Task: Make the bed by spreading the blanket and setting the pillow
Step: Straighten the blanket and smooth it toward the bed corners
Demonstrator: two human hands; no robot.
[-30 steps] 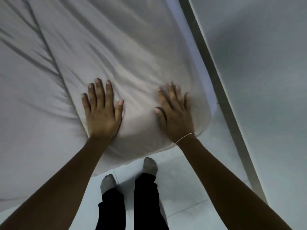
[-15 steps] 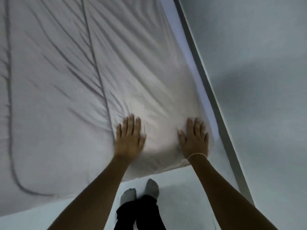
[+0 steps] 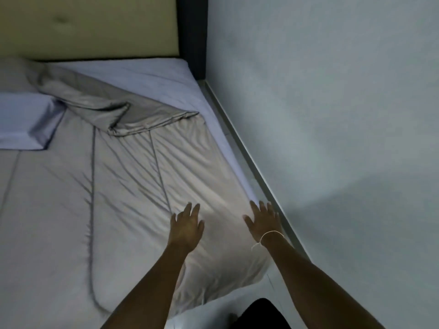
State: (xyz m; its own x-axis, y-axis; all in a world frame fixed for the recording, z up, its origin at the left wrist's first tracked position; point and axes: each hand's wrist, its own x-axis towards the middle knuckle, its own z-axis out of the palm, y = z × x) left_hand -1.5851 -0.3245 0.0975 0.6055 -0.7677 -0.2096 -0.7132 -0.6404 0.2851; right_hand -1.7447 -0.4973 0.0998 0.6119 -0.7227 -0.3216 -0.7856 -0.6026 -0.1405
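Nearest to us: both hands flat on the foot end of the blanket, fingers straight and spread, gripping nothing. Left hand sits just inboard of a stitched seam; right hand is near the blanket's right edge, close to the wall. Whether palms press down or just skim the fabric, we can't tell.

The blanket's long axis runs away from us toward the headboard. From the hands outward the fabric is wrinkled, creases fanning diagonally up and left. Farther on, the top right corner is flipped back on itself into a bunched fold, leaving a strip of bare sheet exposed along the right side and at the head. That fold lies straight ahead and a bit left of the left hand, well apart from both; the left hand is nearer to it. We judge the next job is getting that corner up and out toward the head-right corner of the bed, which prob. means walking up the bed since it's out of arm's reach from here.

Pillow lies far left, on top of the blanket, not yet set at the headboard; left hand is closer, but still well apart.

Count: 2 hands, 1 blanket, 1 pillow, 1 folded-back corner, approx. 3 stitched seams visible.
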